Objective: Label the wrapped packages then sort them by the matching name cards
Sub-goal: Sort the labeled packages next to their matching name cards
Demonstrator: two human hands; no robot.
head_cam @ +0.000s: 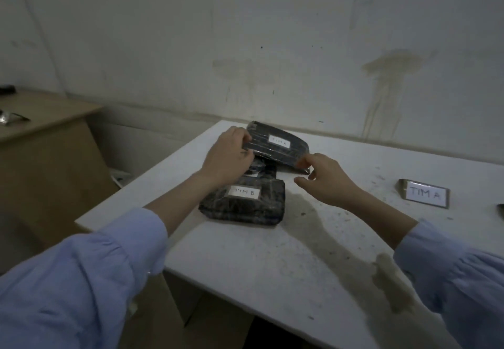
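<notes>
TIM A package (276, 145), far, left hand (227, 156) gripping its left end, right hand (326, 181) pinching its right corner, TIM B package (242, 204) near

left hand (226, 155) & right hand (324, 182) bare; loose lt-blue sleeves (81, 280) w/ gathered cuffs.

Bare store or utility room: stained plaster wall (300, 35) behind the scuffed white table (272, 266); plain wooden cabinet (49, 152) to its left.
</notes>
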